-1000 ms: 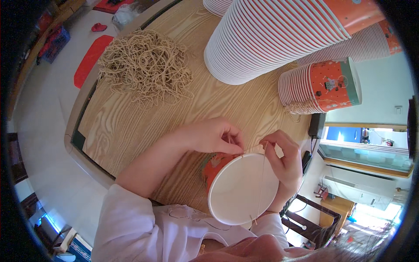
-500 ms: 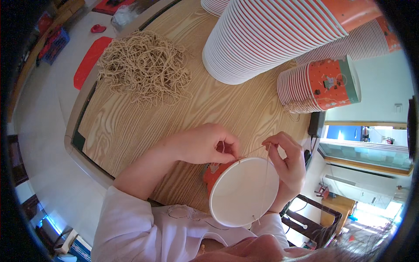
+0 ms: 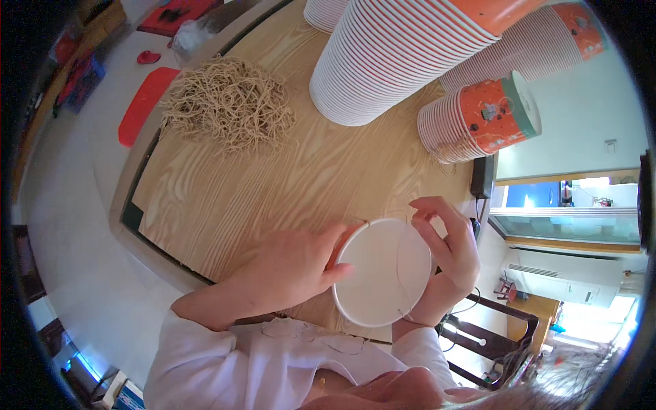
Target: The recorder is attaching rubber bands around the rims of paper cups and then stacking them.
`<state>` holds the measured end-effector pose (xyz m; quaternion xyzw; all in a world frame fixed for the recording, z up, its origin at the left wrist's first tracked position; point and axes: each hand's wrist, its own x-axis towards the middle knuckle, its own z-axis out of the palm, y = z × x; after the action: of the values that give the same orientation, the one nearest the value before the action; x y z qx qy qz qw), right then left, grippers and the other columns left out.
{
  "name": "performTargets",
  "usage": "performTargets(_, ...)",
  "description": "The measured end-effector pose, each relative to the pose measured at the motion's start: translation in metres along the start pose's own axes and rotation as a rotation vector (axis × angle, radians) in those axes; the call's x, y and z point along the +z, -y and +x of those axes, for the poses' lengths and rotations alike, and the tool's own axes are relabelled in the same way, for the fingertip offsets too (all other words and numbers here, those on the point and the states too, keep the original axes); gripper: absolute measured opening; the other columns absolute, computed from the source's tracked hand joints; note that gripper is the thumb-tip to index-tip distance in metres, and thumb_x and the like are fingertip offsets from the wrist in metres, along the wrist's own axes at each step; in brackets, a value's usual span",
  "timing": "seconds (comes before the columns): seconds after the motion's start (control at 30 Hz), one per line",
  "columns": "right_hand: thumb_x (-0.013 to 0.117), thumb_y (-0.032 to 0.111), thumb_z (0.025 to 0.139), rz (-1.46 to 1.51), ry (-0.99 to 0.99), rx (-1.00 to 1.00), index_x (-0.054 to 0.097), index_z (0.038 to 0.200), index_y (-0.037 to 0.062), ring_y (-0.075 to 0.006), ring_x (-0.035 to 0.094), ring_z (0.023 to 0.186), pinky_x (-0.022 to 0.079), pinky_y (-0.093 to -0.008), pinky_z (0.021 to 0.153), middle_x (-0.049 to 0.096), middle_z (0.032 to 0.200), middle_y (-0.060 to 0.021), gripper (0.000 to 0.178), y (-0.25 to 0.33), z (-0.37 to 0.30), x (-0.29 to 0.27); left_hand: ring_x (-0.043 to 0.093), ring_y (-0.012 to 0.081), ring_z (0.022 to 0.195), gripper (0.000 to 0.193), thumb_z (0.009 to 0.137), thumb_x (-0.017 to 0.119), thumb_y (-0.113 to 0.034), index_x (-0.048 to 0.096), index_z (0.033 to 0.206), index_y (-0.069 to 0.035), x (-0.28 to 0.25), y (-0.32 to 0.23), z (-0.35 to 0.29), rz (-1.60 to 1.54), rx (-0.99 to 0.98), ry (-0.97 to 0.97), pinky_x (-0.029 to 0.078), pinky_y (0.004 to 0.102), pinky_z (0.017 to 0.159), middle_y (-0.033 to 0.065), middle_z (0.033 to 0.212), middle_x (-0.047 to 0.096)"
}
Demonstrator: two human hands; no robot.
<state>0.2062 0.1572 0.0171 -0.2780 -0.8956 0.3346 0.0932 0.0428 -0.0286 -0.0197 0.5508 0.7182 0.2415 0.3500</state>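
A round paper bucket, white inside with an orange outer wall, is tilted so its mouth faces up toward me at the table's front edge. My left hand grips its left side, thumb over the rim and fingers along the outer wall. A thin tan string hangs slack across the mouth, joined at the far rim and the near right rim. At the bucket's right side is my right hand, fingers bent, with thumb and forefinger tips apart and no string visible between them.
A heap of tan strings lies at the table's far left. Tall nested stacks of paper buckets lean at the back. A shorter orange stack stands at the right, by a black box on the table edge.
My left hand has moved from the far rim to the bucket's left side and gripped it. The string has gone from taut to slack as my right fingers parted.
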Motion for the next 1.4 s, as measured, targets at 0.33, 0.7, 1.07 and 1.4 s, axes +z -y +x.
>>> performTargets(0.33, 0.070, 0.015, 0.081, -0.107, -0.103, 0.037, 0.060, 0.105, 0.0054, -0.0248, 0.064, 0.083, 0.051, -0.0342, 0.072, 0.065, 0.092, -0.0115, 0.028, 0.006, -0.008, 0.035, 0.064, 0.0337, 0.065, 0.013, 0.079, 0.061, -0.014, 0.059, 0.085, -0.002, 0.005, 0.012, -0.002, -0.081, 0.063, -0.425, 0.050, 0.0448, 0.059, 0.0164, 0.068, 0.064)
performTargets(0.7, 0.063, 0.006, 0.085, 0.055, -0.466, 0.102, 0.060, 0.095, 0.0023, -0.0186, 0.063, 0.075, 0.051, -0.0300, 0.068, 0.065, 0.084, -0.0096, 0.012, 0.024, -0.013, 0.057, 0.067, 0.0319, 0.069, 0.014, 0.082, 0.060, -0.014, 0.061, 0.086, -0.001, -0.022, -0.011, -0.004, 0.073, 0.032, -0.461, 0.053, 0.0420, 0.062, 0.0151, 0.072, 0.066)
performTargets(1.07, 0.059, -0.001, 0.085, 0.819, -0.191, 0.233, 0.048, 0.118, 0.0060, -0.0069, 0.045, 0.054, 0.043, -0.0241, 0.052, 0.050, 0.070, 0.0008, 0.035, 0.005, -0.011, 0.045, 0.067, 0.0287, 0.066, 0.012, 0.079, 0.061, -0.012, 0.061, 0.086, -0.002, -0.015, -0.001, 0.005, 0.132, 0.056, -0.631, 0.053, 0.0399, 0.058, 0.0126, 0.071, 0.066)
performTargets(1.4, 0.058, 0.006, 0.088, 0.673, -0.085, 0.338, 0.051, 0.118, 0.0066, -0.0076, 0.052, 0.060, 0.048, -0.0255, 0.056, 0.055, 0.072, 0.0003, 0.031, -0.037, -0.005, 0.039, 0.066, 0.0281, 0.066, 0.017, 0.082, 0.059, -0.014, 0.061, 0.095, -0.003, -0.028, 0.005, -0.004, 0.185, 0.022, -0.574, 0.052, 0.0408, 0.060, 0.0122, 0.071, 0.065)
